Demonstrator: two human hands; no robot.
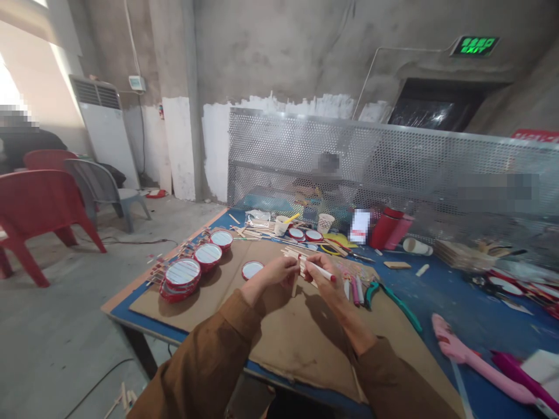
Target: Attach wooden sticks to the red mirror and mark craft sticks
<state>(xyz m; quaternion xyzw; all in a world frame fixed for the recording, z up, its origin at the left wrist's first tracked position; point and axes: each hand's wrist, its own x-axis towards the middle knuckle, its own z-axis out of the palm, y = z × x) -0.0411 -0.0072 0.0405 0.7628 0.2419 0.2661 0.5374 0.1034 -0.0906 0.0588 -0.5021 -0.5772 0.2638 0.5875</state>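
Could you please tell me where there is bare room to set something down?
Cardboard is bare on the near side of the hands, and between the stacked drums and lone drum; so is blue table beyond the pink tool, right of the pliers. Crowded: along the mesh, among cups.

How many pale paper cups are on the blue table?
3: one upright pale paper cup with a yellow stick in it, one upright to its right, one lying right of the red bottle. Clutter may hide others.
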